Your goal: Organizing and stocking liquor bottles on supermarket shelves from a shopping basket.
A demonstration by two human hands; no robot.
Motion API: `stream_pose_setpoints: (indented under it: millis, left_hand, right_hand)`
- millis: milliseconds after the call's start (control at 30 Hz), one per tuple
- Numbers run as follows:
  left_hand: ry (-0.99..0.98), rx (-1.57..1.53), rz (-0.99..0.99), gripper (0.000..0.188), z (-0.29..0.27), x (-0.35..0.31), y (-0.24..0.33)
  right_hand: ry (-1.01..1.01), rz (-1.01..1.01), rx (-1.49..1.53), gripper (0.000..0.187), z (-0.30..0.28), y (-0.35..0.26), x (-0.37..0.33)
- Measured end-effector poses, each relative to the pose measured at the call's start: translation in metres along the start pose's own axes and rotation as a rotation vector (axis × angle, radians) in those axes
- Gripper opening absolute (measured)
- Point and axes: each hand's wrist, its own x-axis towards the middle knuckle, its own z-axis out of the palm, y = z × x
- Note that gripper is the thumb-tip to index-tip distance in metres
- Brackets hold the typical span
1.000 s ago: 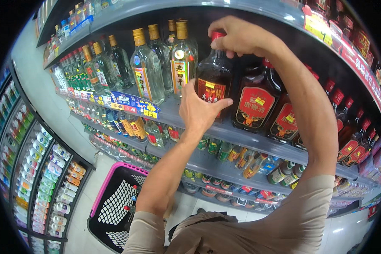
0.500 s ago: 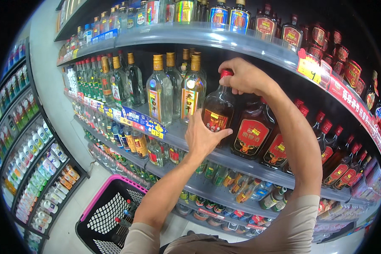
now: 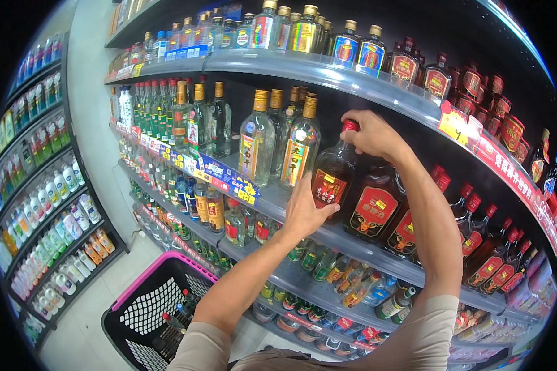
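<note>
A dark liquor bottle (image 3: 335,162) with a red cap and a red label stands on the middle shelf, slightly tilted. My right hand (image 3: 375,137) grips it at the cap and neck from above. Lower down, my left hand (image 3: 305,213) is around the bottle's left side, its thumb across the label; some of its fingers are hidden. Right beside it is a broad dark bottle (image 3: 372,209) with a large red label. On the other side stand clear, gold-capped bottles (image 3: 301,145), close to my left hand.
Below, a black shopping basket (image 3: 161,263) with a pink rim holds several bottles. The upper shelf edge (image 3: 328,73) overhangs my right hand. Red-capped bottles (image 3: 501,266) line the shelf at right. A rack of toiletry bottles (image 3: 49,201) stands at far left.
The view has shifted, so the shelves sit a little lower and further right in the picture. Both hands stay on the same liquor bottle, which has hardly moved against its neighbours.
</note>
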Motion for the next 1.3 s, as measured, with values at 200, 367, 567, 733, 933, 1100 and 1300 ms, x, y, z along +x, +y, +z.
stream_pose_setpoints:
  millis: [200, 367, 567, 733, 933, 1100, 1300]
  left_hand:
    - [-0.028, -0.026, 0.018, 0.095, -0.021, -0.013, -0.003]
    - [-0.008, 0.023, -0.036, 0.092, -0.046, -0.040, -0.009]
    - [0.125, -0.006, 0.012, 0.077, -0.085, -0.125, -0.045]
    - [0.115, 0.003, -0.287, 0.061, -0.111, -0.269, -0.088]
    - [0.288, -0.096, -0.695, 0.049, -0.157, -0.404, -0.100]
    - [0.675, -0.226, -0.857, 0.034, -0.215, -0.451, -0.100]
    - [1.226, -0.506, -1.104, 0.033, -0.300, -0.504, -0.118]
  right_hand:
    - [0.232, 0.095, -0.366, 0.057, 0.009, -0.013, -0.018]
    - [0.267, 0.134, -0.463, 0.050, 0.009, -0.050, -0.051]
    - [0.342, -0.053, -0.180, 0.033, 0.039, -0.104, -0.098]
    - [0.241, -0.217, 0.312, 0.021, 0.116, -0.155, -0.128]
    - [-0.174, -0.300, 0.583, 0.018, 0.264, -0.218, -0.162]
    - [-0.472, -0.315, 0.734, 0.019, 0.379, -0.283, -0.175]
    - [-0.686, -0.292, 0.637, 0.025, 0.484, -0.313, -0.186]
